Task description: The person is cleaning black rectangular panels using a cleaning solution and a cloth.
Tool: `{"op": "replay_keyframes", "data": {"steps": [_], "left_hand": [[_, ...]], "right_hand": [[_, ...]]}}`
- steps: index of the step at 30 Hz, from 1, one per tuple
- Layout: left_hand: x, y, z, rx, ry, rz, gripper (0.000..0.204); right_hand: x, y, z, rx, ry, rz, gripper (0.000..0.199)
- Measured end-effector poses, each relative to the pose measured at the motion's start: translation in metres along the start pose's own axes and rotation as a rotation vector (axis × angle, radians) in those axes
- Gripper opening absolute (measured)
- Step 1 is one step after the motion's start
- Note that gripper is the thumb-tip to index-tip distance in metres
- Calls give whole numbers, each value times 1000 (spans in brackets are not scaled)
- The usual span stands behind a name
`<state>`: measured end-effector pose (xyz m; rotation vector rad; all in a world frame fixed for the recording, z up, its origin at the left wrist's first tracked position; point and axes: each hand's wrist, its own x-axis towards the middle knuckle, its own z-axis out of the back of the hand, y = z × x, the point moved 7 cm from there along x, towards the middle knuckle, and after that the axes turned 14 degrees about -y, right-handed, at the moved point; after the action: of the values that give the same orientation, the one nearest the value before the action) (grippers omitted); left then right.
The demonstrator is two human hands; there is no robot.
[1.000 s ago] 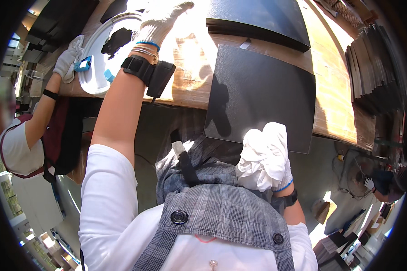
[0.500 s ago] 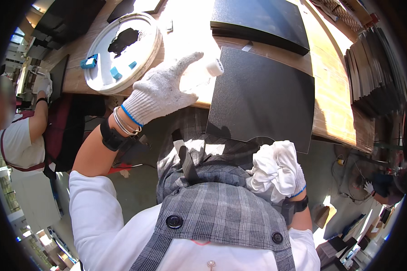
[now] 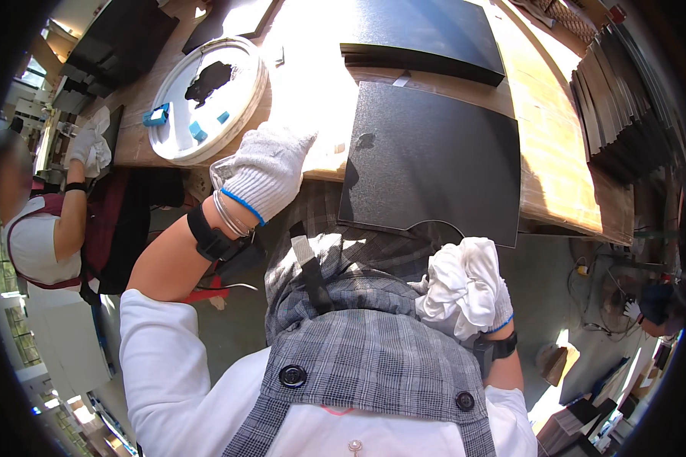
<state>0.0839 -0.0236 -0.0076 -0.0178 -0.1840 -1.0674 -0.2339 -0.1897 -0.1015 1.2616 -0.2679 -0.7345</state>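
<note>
My left hand [image 3: 263, 166], in a white knitted glove with a blue cuff edge, is at the table's near edge between the round white lid and the black panel. Its fingers look curled together; bright glare washes out their tips, so what they hold, if anything, is hidden. Bunched white cloth [image 3: 459, 286] fills my right hand [image 3: 501, 308], also gloved, just below the panel's lower right corner. The black panel [image 3: 434, 160] juts over the table edge toward me, with a small dull patch near its left side. The round white lid [image 3: 257, 95] carries a dark smear and blue pieces.
A stack of black panels [image 3: 427, 38] lies behind the single one. More dark panels [image 3: 617, 107] stand packed at the right of the wooden table [image 3: 545, 114]. At the left sits a co-worker [image 3: 49, 228] with a gloved hand raised.
My left hand has gone from spread fingers to curled ones and drawn slightly down. The white-capped object beside it no longer shows. A dull patch now shows on the panel. My right hand stays put.
</note>
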Motion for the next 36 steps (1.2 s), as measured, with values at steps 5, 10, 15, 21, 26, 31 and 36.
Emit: {"op": "replay_keyframes", "data": {"steps": [5, 10, 15, 21, 26, 31, 36], "left_hand": [[-2, 1, 2, 69, -34, -11, 60], [16, -36, 17, 6, -63, -87, 60], [56, -70, 6, 23, -87, -173, 64], [118, -125, 1, 88, -163, -299, 49], [161, -155, -5, 86, -231, -372, 57], [191, -181, -11, 102, -141, -367, 69], [195, -194, -7, 170, -115, -412, 73]], "right_hand": [[-1, -2, 6, -159, 30, -28, 41], [7, 7, 3, -78, 24, 198, 29], [-4, 18, 14, -49, 147, 260, 36], [-21, 8, 35, 346, 192, -177, 40], [-20, 0, 46, 327, 68, 39, 38], [-27, -29, 33, 1005, 166, -652, 39], [-31, -64, 23, 1396, 174, -802, 37]]}}
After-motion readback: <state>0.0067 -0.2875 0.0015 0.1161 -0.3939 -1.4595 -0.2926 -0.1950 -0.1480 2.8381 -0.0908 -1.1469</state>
